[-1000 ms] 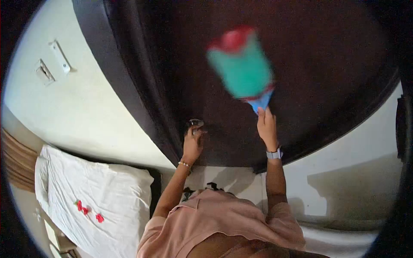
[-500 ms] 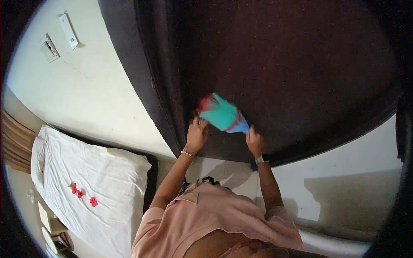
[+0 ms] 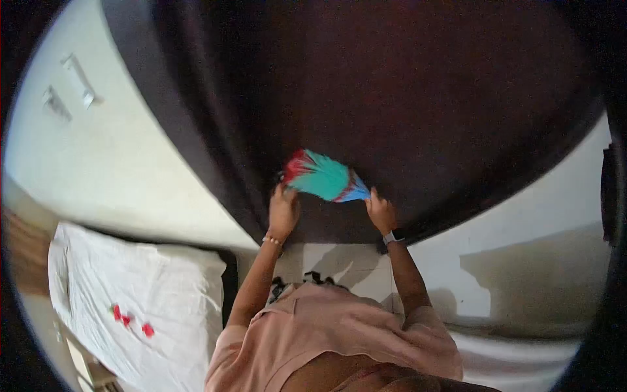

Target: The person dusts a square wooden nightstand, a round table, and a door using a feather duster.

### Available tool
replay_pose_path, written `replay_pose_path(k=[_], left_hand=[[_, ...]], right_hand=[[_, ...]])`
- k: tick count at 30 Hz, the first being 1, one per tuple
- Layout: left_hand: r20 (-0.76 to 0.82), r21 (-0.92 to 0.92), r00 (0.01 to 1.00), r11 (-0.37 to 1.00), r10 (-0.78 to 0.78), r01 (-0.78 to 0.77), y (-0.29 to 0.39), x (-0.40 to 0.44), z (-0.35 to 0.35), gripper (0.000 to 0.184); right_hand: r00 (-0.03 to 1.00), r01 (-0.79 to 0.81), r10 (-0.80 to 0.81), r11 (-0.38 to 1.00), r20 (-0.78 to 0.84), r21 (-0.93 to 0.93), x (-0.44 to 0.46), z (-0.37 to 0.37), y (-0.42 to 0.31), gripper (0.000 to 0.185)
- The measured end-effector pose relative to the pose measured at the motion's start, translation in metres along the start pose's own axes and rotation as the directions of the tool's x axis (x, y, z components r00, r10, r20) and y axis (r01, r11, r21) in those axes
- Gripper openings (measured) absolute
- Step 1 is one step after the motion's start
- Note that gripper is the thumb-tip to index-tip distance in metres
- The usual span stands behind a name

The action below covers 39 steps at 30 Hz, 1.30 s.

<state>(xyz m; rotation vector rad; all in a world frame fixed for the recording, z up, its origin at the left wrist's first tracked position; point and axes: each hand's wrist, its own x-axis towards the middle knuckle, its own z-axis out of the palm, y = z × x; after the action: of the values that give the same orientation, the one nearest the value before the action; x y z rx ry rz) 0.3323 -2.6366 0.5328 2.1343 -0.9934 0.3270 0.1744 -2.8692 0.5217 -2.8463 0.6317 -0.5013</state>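
A duster (image 3: 323,178) with green and red bristles and a blue base lies across the front of a dark brown surface. My right hand (image 3: 382,212) is closed on its blue end. At the red tip is my left hand (image 3: 284,210), its fingers curled upward beside the bristles. A small dark, shiny thing shows at the left fingertips, too small to make out; in the earliest frame it looks like clear glass.
The dark brown surface (image 3: 405,98) fills the upper middle. To the lower left stands a bed with a white sheet (image 3: 170,281) and red flowers (image 3: 126,320) on it. A pale wall (image 3: 117,157) with a switch plate is at the left.
The duster has come down from above the dark surface and turned sideways, its red tip now at my left hand. My right hand has moved down and left with it.
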Motion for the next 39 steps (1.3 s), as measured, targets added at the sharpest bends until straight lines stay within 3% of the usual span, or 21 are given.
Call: replay_pose_path(k=[2,6,9,12,15,18,21,24,25,27,28,31,32,35,38,39], left_hand=[[-0.124,-0.111,0.989,0.99,0.076,-0.09,0.02,0.005,-0.014,0.019],[-0.11,-0.08,0.992,0.995,0.058,-0.067,0.019,0.005,-0.01,0.021],[-0.094,-0.064,0.993,0.995,0.069,-0.075,0.019,-0.002,-0.017,0.022],[-0.082,-0.095,0.995,0.993,0.06,-0.068,0.02,-0.003,-0.015,0.025],[-0.105,-0.093,0.991,0.991,0.081,-0.091,0.011,-0.003,-0.007,0.029],[-0.1,-0.123,0.991,0.987,0.087,-0.099,0.012,-0.004,-0.005,0.029],[-0.083,-0.126,0.996,0.991,0.036,-0.046,0.01,-0.004,-0.004,0.029],[-0.052,-0.131,0.998,0.99,0.045,-0.051,0.025,-0.002,-0.017,0.024],[-0.058,-0.136,0.997,0.989,0.052,-0.059,0.024,-0.002,-0.016,0.024],[-0.058,-0.144,0.996,0.987,0.064,-0.072,0.018,-0.004,-0.012,0.026],[-0.064,-0.167,0.997,0.984,0.048,-0.058,0.016,-0.007,-0.011,0.027],[-0.08,-0.2,0.996,0.978,0.045,-0.06,0.018,-0.003,-0.008,0.03],[-0.08,-0.179,0.995,0.982,0.051,-0.065,0.019,-0.004,-0.01,0.03],[-0.087,-0.126,0.992,0.987,0.088,-0.099,0.02,-0.006,-0.011,0.031],[-0.092,-0.12,0.989,0.984,0.12,-0.13,0.01,-0.006,-0.006,0.027],[-0.087,-0.121,0.991,0.986,0.105,-0.115,0.009,-0.006,-0.005,0.027]], right_hand=[[0.986,0.031,-0.025,0.999,-0.163,0.038,0.008,-0.029,-0.008,0.038],[0.946,-0.064,0.141,0.963,-0.29,0.26,0.039,-0.085,-0.004,0.026],[0.852,0.061,0.195,0.885,-0.486,0.462,0.048,-0.155,-0.031,0.017],[0.822,0.044,0.178,0.927,-0.541,0.372,0.059,-0.201,-0.037,0.019],[0.743,-0.121,0.198,0.979,-0.639,0.163,0.072,-0.23,-0.009,0.026],[0.48,-0.06,0.323,0.94,-0.816,0.337,0.092,-0.243,0.033,0.029],[0.476,-0.18,0.44,0.896,-0.762,0.405,0.091,-0.242,0.052,0.028],[0.41,-0.267,0.35,0.929,-0.842,0.255,0.083,-0.234,0.101,0.029],[0.435,-0.355,0.517,0.851,-0.737,0.387,0.08,-0.241,0.113,0.03],[0.41,-0.463,0.535,0.82,-0.739,0.337,0.069,-0.243,0.128,0.033],[0.425,-0.396,0.386,0.893,-0.819,0.215,0.071,-0.234,0.149,0.034],[0.472,-0.46,0.558,0.816,-0.683,0.35,0.054,-0.227,0.171,0.036],[0.429,-0.503,0.639,0.756,-0.639,0.418,0.049,-0.229,0.173,0.034],[0.433,-0.465,0.464,0.85,-0.773,0.249,0.039,-0.214,0.175,0.033],[0.414,-0.45,0.709,0.704,-0.571,0.549,0.037,-0.215,0.147,0.031],[0.406,-0.424,0.702,0.712,-0.585,0.56,0.043,-0.193,0.163,0.032]])
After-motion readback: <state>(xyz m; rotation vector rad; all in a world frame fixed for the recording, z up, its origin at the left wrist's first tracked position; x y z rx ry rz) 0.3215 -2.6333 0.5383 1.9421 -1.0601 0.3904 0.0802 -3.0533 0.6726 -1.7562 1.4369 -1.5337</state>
